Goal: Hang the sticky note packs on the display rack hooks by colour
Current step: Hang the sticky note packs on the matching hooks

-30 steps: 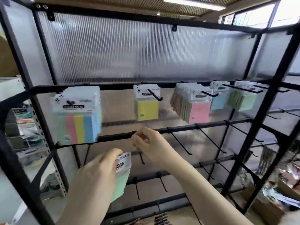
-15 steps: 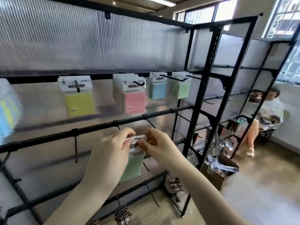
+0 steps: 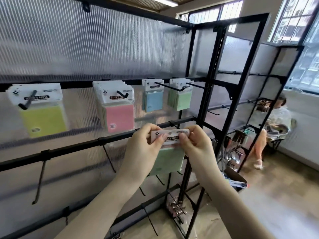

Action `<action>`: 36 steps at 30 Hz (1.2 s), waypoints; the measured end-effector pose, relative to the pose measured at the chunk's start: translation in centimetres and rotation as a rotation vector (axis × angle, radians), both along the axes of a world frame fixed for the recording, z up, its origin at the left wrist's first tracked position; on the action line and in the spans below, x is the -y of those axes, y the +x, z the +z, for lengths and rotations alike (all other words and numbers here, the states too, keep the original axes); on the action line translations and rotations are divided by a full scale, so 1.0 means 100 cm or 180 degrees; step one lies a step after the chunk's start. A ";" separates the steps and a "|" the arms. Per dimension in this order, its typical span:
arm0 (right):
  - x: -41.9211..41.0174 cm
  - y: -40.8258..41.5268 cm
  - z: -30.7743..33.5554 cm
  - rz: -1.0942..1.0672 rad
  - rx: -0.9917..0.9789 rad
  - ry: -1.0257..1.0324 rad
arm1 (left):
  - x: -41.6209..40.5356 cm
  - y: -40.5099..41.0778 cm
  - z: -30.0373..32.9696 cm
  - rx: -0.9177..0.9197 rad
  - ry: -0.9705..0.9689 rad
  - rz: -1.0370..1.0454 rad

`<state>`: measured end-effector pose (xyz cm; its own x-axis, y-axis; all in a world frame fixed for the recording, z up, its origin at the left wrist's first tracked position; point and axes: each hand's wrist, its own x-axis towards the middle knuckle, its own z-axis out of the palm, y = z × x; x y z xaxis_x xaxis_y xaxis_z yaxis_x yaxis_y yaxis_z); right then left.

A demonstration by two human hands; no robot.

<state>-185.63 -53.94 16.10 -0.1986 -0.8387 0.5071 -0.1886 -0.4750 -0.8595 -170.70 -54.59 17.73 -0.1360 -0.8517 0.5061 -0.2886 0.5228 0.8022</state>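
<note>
The green sticky note pack [image 3: 168, 159] hangs in front of the rack's second bar, held up by its white header card between both hands. The left hand [image 3: 143, 149] pinches the card's left end between thumb and fingers, and the right hand [image 3: 196, 144] pinches its right end the same way. It looks light: a thin pad in a clear sleeve, the header stiff enough to steer while the pad below hangs free. The header is the sensible place to hold, either side of the punched hole, so the hole stays open for a hook.

Black lettering on its header is partly covered by thumbs. "STICKY NOTE" reads clearly on the yellow pack [image 3: 41, 116] and mostly on the pink packs [image 3: 119, 116]. The blue packs [image 3: 152, 100] and the green packs [image 3: 180, 99] hang further right on the top bar; the matching green hook [image 3: 198, 85] is up there.
</note>
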 end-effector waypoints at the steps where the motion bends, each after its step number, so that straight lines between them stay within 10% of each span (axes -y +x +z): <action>1: 0.008 -0.006 0.002 0.0003 0.0070 -0.0044 | 0.010 -0.006 0.000 -0.0014 -0.0021 -0.0027; 28: 0.141 -0.077 0.054 0.0139 0.0135 -0.0907 | 0.127 -0.105 0.036 -0.0853 -0.0990 0.0140; 36: 0.152 -0.089 0.050 0.0404 0.0258 -0.1182 | 0.117 -0.116 0.040 -0.0307 -0.1570 0.1016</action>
